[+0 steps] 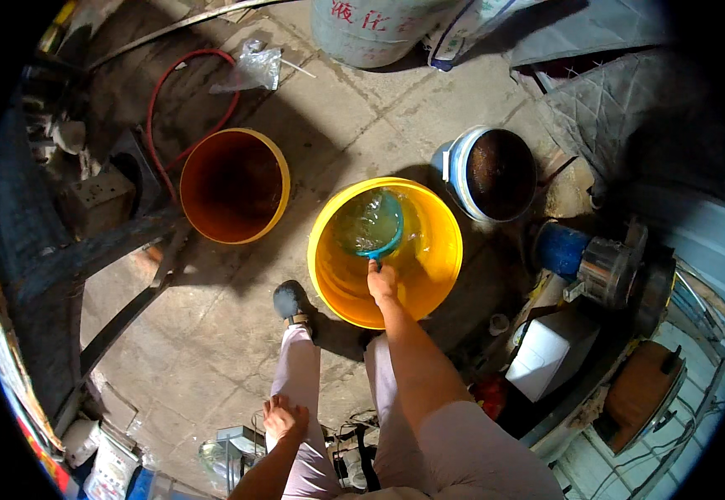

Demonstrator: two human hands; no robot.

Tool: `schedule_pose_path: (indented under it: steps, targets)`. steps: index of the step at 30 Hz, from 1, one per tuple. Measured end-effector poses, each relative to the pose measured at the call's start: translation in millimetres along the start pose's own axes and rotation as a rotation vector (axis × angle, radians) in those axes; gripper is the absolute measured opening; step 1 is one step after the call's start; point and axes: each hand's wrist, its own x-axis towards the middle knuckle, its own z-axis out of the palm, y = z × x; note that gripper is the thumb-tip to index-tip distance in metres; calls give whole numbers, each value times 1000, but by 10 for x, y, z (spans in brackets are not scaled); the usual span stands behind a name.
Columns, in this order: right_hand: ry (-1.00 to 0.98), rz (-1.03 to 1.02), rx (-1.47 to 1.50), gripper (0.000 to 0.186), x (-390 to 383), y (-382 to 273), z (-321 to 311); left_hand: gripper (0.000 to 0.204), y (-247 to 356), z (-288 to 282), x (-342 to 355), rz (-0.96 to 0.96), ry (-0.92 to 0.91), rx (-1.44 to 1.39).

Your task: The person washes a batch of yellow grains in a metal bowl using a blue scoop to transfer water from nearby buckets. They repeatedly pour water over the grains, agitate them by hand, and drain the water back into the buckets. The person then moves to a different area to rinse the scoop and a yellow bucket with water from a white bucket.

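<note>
The scoop (370, 223) dips into the yellow bucket (441, 275), its handle gripped by the right hand (381, 282); the left hand (284, 419) rests, fingers bent, on the thigh.

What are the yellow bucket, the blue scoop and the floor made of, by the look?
Yellow bucket: likely plastic, smooth and glossy, uniform moulded colour. Blue scoop, held by the right hand: probably translucent plastic; the water shows through its bowl. Floor: looks like concrete slabs, matte grey, stained, with visible joints.

Head view, straight down, standing height
</note>
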Motion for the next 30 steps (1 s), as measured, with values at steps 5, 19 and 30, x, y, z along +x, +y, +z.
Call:
schedule_pose_path:
  steps: [5,19,30]
  targets:
    - [-167,195,673,32,14,509,-207,40,229,-36,81,57,-5,8]
    - [-245,43,1120,23,-1207,88,-1592,35,612,-120,-52,-16,38,97]
    - [-276,245,1129,23,-1199,192,-3259,32,632,130,-104,45,104,128]
